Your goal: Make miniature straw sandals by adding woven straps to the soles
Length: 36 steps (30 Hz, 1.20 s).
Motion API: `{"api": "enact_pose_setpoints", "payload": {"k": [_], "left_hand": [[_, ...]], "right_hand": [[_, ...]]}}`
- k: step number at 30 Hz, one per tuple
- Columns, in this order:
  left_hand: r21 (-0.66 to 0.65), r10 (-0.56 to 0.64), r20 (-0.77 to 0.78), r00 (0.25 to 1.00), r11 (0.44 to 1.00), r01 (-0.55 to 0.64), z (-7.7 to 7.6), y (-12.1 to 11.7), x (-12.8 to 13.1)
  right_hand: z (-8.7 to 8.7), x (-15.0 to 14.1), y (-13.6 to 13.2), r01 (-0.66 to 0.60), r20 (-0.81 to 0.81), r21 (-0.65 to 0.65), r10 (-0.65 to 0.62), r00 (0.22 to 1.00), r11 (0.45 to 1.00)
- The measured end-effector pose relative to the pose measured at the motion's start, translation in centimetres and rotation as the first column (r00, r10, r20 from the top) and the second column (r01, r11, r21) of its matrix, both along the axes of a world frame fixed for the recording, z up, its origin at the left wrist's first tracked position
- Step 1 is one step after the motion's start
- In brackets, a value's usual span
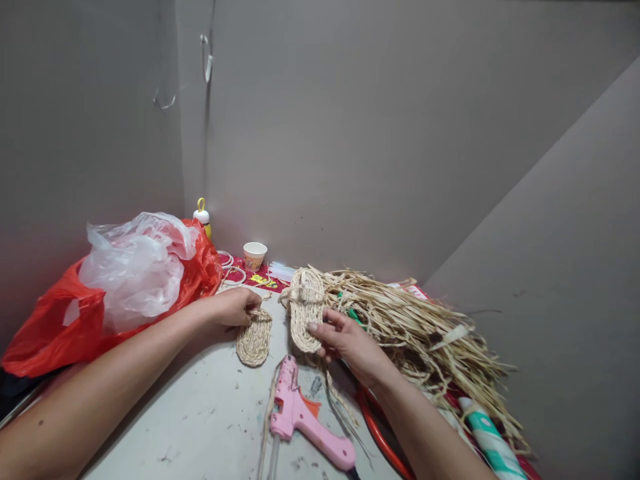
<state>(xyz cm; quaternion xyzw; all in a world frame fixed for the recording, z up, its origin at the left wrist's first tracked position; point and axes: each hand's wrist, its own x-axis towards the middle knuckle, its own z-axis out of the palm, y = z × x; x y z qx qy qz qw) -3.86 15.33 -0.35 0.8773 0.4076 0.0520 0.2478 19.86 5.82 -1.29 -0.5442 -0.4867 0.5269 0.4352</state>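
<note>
My left hand [234,308] is closed on the far end of a small woven straw slipper [253,341]. That slipper has a coiled, braided sole. To its right, my right hand [345,341] pinches the near right edge of a second straw slipper [306,313], thumb on top. A braided strap crosses this one near its far end, and it is tilted up towards me. Just below the slippers lies a pink hot glue gun [300,417] with an orange trigger and a glue stick in its back.
A heap of dry straw strands [410,317] spreads on the right of the white board [200,413]. Red and white plastic bags [140,267] fill the left. Farther back stand a paper cup [255,256] and a yellow-and-white bottle [202,217]. A green-and-white roll [493,440] lies front right.
</note>
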Motion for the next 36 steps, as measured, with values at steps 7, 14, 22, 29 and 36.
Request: {"api": "enact_pose_setpoints", "payload": {"k": [7,14,22,29,36], "left_hand": [[0.037,0.012,0.042,0.999,0.999,-0.013,0.0,0.0,-0.1],[0.241,-0.006,0.238,0.971,0.969,-0.053,1.8,0.0,0.1],[0.416,-0.094,0.388,0.917,0.906,-0.083,3.7,-2.9,1.5],[0.434,-0.195,0.568,0.800,0.896,-0.090,4.8,-6.5,3.0],[-0.141,0.127,0.837,0.532,0.990,-0.013,3.4,-6.5,4.1]], "right_hand": [[0.1,0.0,0.0,0.011,0.099,0.022,-0.013,0.995,1.000],[0.1,1.7,0.5,0.179,0.387,0.177,-0.236,0.891,0.968],[2.7,-1.1,-1.9,0.107,0.325,0.511,-0.307,0.895,0.853],[2.4,-2.8,-2.6,0.188,0.028,0.434,-0.222,0.975,0.881],[3.0,-3.0,-2.8,0.232,-0.167,0.386,-0.180,0.969,0.893]]}}
